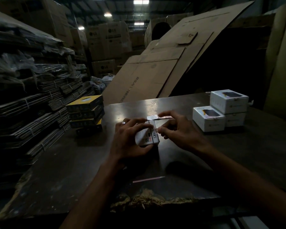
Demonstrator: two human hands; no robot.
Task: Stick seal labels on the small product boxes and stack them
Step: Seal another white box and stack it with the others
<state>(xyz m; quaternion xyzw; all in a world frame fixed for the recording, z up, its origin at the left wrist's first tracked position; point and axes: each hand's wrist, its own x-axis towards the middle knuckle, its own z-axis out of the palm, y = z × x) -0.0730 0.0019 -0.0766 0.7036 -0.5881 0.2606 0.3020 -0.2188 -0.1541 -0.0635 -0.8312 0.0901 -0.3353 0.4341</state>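
A small white box sits near the middle of the dark table, tipped up in the left hand, whose fingers curl over its far top and whose thumb wraps under its near end. A ring shows on one finger of that hand. The right hand is just beside the box, its thumb and forefinger pinching a small seal label against the box's right edge, the other fingers loosely spread above. Just behind the box lies a strip of label backing, flat on the table. Toward the far right corner stand three more white boxes, two stacked and one touching them in front. At the far left edge sits a stack of yellow and black boxes. A thin strip lies near the chipped front edge. A big cardboard sheet leans behind the table.
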